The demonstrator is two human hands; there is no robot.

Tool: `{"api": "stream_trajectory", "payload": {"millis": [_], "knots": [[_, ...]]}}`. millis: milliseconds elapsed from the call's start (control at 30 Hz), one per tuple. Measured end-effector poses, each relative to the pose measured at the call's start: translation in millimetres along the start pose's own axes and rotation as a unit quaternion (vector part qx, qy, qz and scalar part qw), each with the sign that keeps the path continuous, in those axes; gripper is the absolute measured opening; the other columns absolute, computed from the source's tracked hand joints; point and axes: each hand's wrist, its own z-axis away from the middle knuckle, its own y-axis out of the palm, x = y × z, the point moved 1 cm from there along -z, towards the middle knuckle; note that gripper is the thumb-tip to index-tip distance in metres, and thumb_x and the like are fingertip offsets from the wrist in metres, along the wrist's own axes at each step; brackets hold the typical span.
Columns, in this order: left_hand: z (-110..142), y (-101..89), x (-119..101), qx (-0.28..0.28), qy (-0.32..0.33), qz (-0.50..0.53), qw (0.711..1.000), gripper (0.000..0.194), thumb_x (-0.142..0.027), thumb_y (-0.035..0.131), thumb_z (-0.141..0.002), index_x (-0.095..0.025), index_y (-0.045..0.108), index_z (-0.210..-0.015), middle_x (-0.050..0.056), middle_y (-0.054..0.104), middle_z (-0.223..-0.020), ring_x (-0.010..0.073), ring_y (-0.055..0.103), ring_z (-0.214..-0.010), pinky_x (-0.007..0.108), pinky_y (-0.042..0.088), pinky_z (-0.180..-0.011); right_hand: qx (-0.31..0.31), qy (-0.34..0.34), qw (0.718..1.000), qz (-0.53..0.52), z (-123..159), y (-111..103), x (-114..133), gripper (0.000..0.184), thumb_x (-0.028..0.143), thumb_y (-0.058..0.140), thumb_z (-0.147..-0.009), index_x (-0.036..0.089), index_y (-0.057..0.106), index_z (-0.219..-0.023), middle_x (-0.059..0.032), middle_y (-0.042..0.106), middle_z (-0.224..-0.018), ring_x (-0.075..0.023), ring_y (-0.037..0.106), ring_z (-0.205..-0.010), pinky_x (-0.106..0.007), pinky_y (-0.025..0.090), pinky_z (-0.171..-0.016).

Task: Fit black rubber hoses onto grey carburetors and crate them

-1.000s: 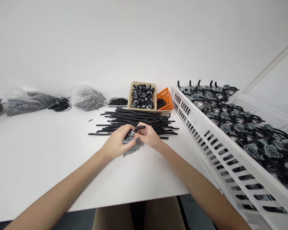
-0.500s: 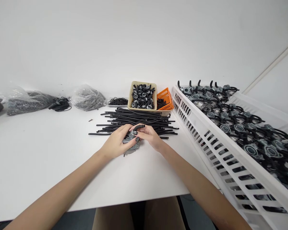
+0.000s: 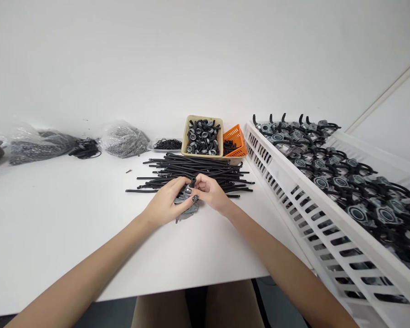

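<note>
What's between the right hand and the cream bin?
The pile of black tubes lies between the right hand and the cream bin, seen in the head view.

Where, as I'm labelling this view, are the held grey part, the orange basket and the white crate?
Grey part [image 3: 190, 211], head view, lower body.
Orange basket [image 3: 233, 133], head view, slatted wall.
White crate [image 3: 328, 208], head view, upper sidewall.

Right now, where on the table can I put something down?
Bare tabletop lies left of the left forearm, up to the plastic bags, and between it and the right forearm, in front of the grey metal part. Behind that it's crowded: black tubes, beige bin, orange basket. The white slotted crate is packed.
</note>
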Motion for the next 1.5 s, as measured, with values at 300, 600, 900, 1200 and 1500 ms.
{"api": "stream_trajectory", "payload": {"millis": [300, 600, 900, 1200, 1500], "knots": [[-0.4, -0.3, -1.0, 0.002, 0.015, 0.008, 1.000, 0.020, -0.041, 0.049, -0.090, -0.020, 0.049, -0.091, 0.004, 0.059, -0.089, 0.0203, 0.054, -0.080, 0.032, 0.044, -0.076, 0.030, -0.014, 0.999, -0.011, 2.8, -1.3, 4.1, 0.031, 0.043, 0.075, -0.072, 0.019, 0.060, -0.085, 0.0015, 0.057, -0.075, -0.0118, 0.052, -0.068, -0.025, 0.042, -0.063], [-0.4, -1.0, -1.5, -0.001, 0.017, 0.012, 1.000, 0.020, -0.040, 0.050, -0.089, -0.020, 0.050, -0.089, 0.004, 0.058, -0.088, 0.0207, 0.055, -0.082, 0.031, 0.043, -0.075, 0.024, 0.007, 0.999, -0.032, 2.4, -1.1, 3.9, 0.034, 0.038, 0.081, -0.067, 0.018, 0.054, -0.075, 0.0049, 0.055, -0.066, -0.0091, 0.049, -0.059, -0.024, 0.039, -0.059], [-0.4, -0.6, -0.7, -0.001, 0.023, 0.024, 0.999, 0.020, -0.039, 0.050, -0.089, -0.019, 0.049, -0.089, 0.003, 0.057, -0.087, 0.0199, 0.054, -0.081, 0.031, 0.042, -0.074, 0.022, -0.003, 0.999, -0.031, 2.6, -0.5, 4.5, 0.037, 0.042, 0.080, -0.067, 0.018, 0.055, -0.081, 0.0048, 0.055, -0.067, -0.0091, 0.049, -0.060, -0.023, 0.039, -0.058], [-0.7, 0.5, -0.2, -0.003, 0.030, 0.024, 0.999, 0.018, -0.036, 0.051, -0.089, -0.019, 0.045, -0.085, 0.001, 0.053, -0.083, 0.0187, 0.051, -0.078, 0.029, 0.040, -0.072, 0.041, -0.012, 0.999, -0.029, 2.3, -1.9, 5.0, 0.034, 0.043, 0.076, -0.071, 0.017, 0.057, -0.080, 0.0035, 0.055, -0.068, -0.0096, 0.050, -0.062, -0.024, 0.039, -0.060], [1.0, -0.9, -1.1, 0.002, 0.015, 0.026, 1.000, 0.018, -0.037, 0.051, -0.089, -0.019, 0.047, -0.086, 0.003, 0.055, -0.090, 0.0197, 0.052, -0.081, 0.030, 0.040, -0.073, 0.010, -0.005, 1.000, -0.022, 0.4, 0.8, 1.7, 0.038, 0.040, 0.082, -0.066, 0.018, 0.055, -0.080, 0.0054, 0.055, -0.065, -0.0087, 0.049, -0.060, -0.022, 0.039, -0.058]]}}
